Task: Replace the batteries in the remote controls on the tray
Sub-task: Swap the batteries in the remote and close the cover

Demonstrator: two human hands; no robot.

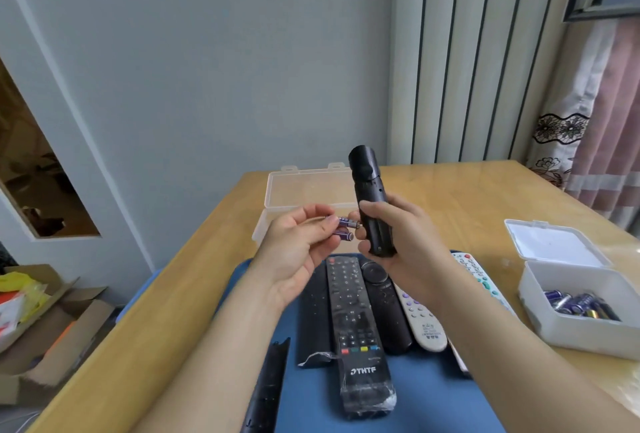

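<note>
Nearest me, a blue tray [415,394] sits at the near edge of the wooden table [467,197]. At the tray's near-left corner I note a long black cover [268,387], loose, lying lengthwise. Mid-tray, side by side and pointing away from me: a flat black remote [313,315], a THTF remote [356,339] wrapped in clear film, a rounded black remote [384,308] and a white remote [420,318]. At the tray's right edge is a second white remote with coloured buttons [474,268], partly behind the right forearm. Both hands are raised over the tray's far half. The left hand [294,252] is palm up with its fingers half curled. Its thumb and fingertips pinch two purple batteries [346,226], one above the other, ends pointing right. The right hand [405,249] is wrapped round the lower half of a slim black remote [369,197], held upright with its rounded head uppermost. That hand's thumb lies close to the battery ends; I cannot tell whether they touch. At the table's right edge stands a white plastic box [571,301], lid hinged back, with a heap of spare cells [578,304] inside. Beyond the hands, toward the table's far edge, is a clear plastic box [304,190], lid open, partly hidden by them.
</note>
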